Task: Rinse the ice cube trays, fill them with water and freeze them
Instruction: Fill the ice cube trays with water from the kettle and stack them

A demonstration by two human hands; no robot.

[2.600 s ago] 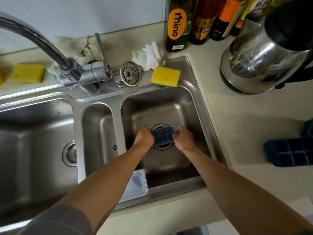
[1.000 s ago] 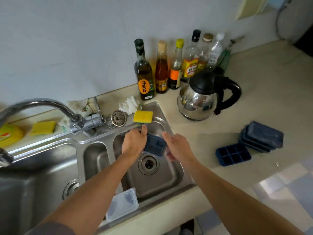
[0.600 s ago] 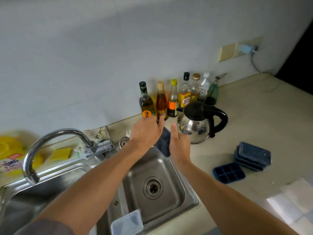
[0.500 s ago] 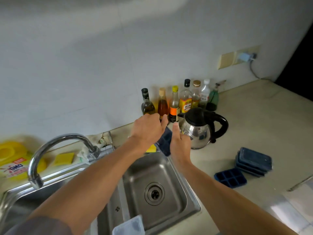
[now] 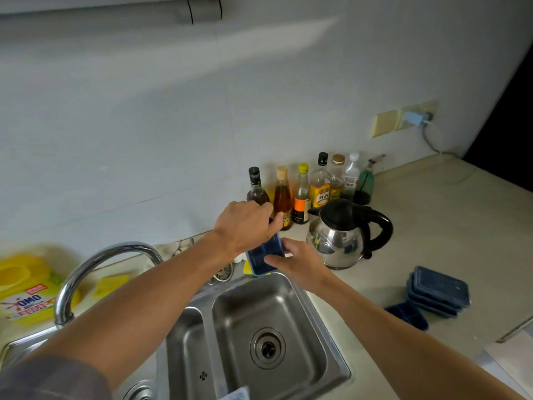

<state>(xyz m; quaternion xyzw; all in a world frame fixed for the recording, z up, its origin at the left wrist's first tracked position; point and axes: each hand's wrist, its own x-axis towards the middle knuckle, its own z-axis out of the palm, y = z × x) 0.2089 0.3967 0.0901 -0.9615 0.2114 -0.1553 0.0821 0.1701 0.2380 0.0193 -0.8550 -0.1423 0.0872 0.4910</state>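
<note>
Both my arms reach forward over the sink (image 5: 327, 339), forearms bare, the left one passing just right of the faucet (image 5: 95, 264); between them I hold one dark blue ice cube tray (image 5: 264, 255) in the air, above the back rim of the right-hand basin and in front of the row of bottles (image 5: 302, 194). My left grip (image 5: 245, 226) comes down on the tray's far end from above, wrist bent, knuckles up, fingers curled over its edge with one finger stretched toward the right; my right grip (image 5: 300, 265) takes the near end from the right, thumb laid across the top, the other fingers tucked beneath and out of sight. The tray is tilted, far end higher, its compartments facing up toward me; whether they hold water I cannot tell. On the tabletop (image 5: 432, 226) a steel kettle (image 5: 337, 241) stands near my right grip; further right lies a stack of blue trays (image 5: 438, 290) with one open tray (image 5: 409, 314) just beside it.
</note>
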